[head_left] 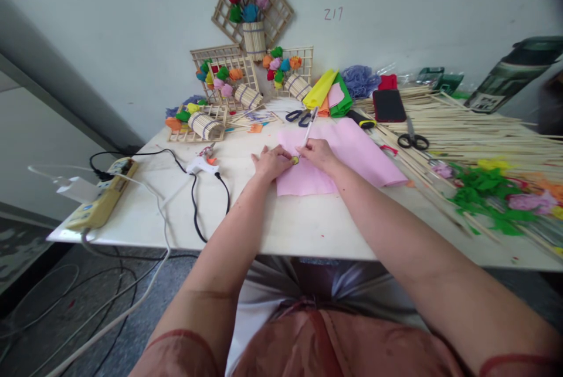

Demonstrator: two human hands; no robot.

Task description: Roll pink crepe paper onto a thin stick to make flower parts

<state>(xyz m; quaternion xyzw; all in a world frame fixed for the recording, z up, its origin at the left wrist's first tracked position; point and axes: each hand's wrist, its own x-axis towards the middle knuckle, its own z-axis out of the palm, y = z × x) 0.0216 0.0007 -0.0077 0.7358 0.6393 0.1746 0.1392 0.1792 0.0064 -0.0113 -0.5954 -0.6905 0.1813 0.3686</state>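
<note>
Lying on the smooth white surface [308,224], a rumpled pink sheet [356,148] spreads beneath you. Your right hand [319,154] clamps its fingers on a slim white pen [310,125] over it, long axis leaning away, slightly right; your left hand [271,163], fingers partly apart, meets a small round yellowish disc [295,160].

A matt, paper-like surface is shown by the pink sheet [360,154] at the centre of the frame; a smooth, pale finish is seen on the tabletop [308,224]. Smooth plastic is suggested in the white pen [310,126] at centre and in the glue gun [202,165] at centre left. Matt, bare-looking wood is displayed by the thin sticks [484,125] at right. A glossy face is presented by the phone [389,105], right of centre; metal and plastic are combined in the scissors [411,136] below it.
</note>
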